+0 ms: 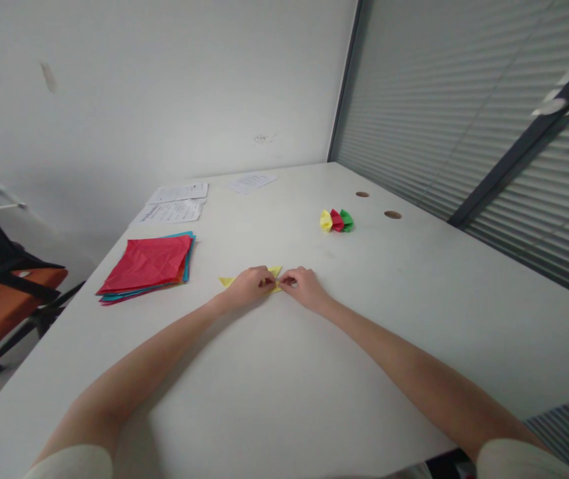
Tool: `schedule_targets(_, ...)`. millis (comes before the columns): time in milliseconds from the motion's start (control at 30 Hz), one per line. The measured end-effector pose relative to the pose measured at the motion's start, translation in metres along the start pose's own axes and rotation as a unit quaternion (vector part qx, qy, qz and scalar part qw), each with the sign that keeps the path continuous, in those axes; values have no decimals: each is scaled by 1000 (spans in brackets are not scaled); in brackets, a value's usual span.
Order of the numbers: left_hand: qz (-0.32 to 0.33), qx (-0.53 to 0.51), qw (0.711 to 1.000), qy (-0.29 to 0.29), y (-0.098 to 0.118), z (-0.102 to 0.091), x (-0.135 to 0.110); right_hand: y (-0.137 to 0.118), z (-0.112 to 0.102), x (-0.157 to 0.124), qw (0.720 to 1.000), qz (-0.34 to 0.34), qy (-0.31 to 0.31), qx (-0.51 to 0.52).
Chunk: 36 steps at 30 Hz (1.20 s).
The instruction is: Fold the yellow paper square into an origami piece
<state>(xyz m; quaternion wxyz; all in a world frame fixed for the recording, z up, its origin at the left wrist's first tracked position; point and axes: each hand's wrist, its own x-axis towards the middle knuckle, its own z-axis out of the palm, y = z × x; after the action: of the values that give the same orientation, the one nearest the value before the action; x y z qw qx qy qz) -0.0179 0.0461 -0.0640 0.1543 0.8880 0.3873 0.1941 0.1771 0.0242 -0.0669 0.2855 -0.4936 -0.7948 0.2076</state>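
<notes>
A small folded piece of yellow paper (pixel 226 281) lies on the white table, its pointed left end and its right end showing around my hands. My left hand (pixel 250 287) rests over its middle, fingers curled and pinching near the right end. From the other side, my right hand (pixel 305 287) has thumb and forefinger pinched at the paper's right edge. The fingertips of both hands nearly meet there. My left hand hides much of the paper, so its full shape does not show.
A stack of coloured paper sheets (pixel 154 263), red on top, lies at the left. Folded yellow, red and green paper pieces (pixel 337 221) sit farther back on the right. Printed sheets (pixel 174 203) lie at the back left. Two round holes pierce the table (pixel 464 319) near its right edge.
</notes>
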Motion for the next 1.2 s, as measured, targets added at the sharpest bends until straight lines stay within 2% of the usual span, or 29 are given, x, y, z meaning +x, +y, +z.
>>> schedule_targets(133,-2,39,999,8,5,2,-1,-3,-2,-1,994,-1,5,-108)
schedule_targets(467,-13,133,991,19,5,12,-4,4,1,0,996,-52,-1,-69)
schedule_targets(667,-3,80,996,45,8,8,-5,6,0,-1,992,-79,6,-94)
schedule_targets(833,-5,27,999,45,9,6,-6,9,-5,-3,969,-194,-19,-152)
schedule_targets(933,-3,13,999,45,7,6,-5,13,-7,-4,956,-241,-27,-164)
schedule_targets(1200,-9,-26,999,27,4,1,-5,13,-9,-3,940,-272,-44,-202)
